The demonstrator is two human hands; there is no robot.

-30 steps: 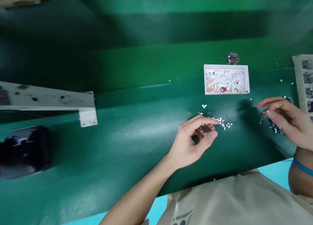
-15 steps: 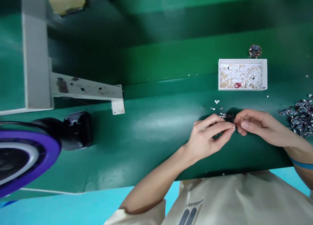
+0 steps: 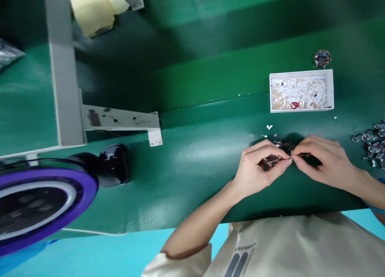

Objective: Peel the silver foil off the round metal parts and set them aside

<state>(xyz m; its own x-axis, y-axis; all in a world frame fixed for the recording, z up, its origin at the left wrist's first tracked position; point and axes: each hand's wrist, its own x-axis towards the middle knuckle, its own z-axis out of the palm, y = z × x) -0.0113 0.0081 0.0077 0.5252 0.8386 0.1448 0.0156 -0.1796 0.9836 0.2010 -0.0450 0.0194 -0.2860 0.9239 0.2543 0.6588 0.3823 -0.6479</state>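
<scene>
My left hand [image 3: 254, 168] pinches a tiny piece [image 3: 290, 158] between thumb and forefinger; its kind is too small to tell. Within the curl of that hand shows a round metal-rimmed part [image 3: 271, 160], partly covered by the fingers. Thumb and forefinger of my right hand [image 3: 329, 162] are closed at the same spot, fingertips meeting those of the left. What they grip is too small to make out. Just beyond the fingertips lies a little heap of dark shiny parts [image 3: 284, 145].
A white box [image 3: 331, 90] holds small white and tan scraps and a red item [image 3: 295, 105]. Behind it lies another round metal part [image 3: 323, 58]. Shiny parts [image 3: 374, 144] are piled at right. A metal bracket [image 3: 120, 118] and a purple-ringed device [image 3: 87, 204] stand at left.
The view has shifted, so the bracket and the device sit further right. My right hand has turned to a fingertip pinch, and the round part inside my left hand shows more.
</scene>
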